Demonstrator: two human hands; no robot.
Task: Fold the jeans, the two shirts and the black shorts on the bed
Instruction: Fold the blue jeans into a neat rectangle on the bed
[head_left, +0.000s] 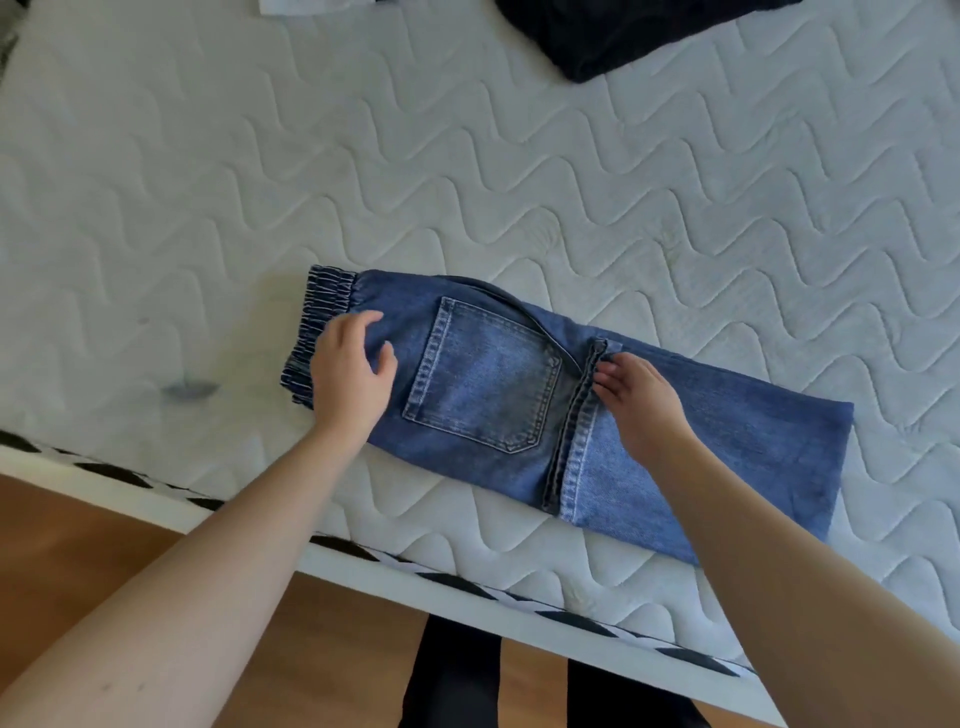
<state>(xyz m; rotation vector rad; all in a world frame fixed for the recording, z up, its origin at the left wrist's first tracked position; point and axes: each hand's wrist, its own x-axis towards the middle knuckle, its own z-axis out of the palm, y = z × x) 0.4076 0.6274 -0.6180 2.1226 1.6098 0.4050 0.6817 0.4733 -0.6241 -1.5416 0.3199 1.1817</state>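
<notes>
quilted mattress (519, 171) — wooden floor (78, 525), grey smudge (189, 389)

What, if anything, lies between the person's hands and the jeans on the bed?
Nothing visible. The left hand rests on the jeans near the elastic waistband, and the right hand touches the leg hem folded across them. The dark garment lies well away at the far edge.

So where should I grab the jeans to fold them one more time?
Probably the elastic waistband end of the jeans, coming from the left. That end lies flat and free on the mattress, beside the left hand, and can swing over toward the leg hems.
</notes>
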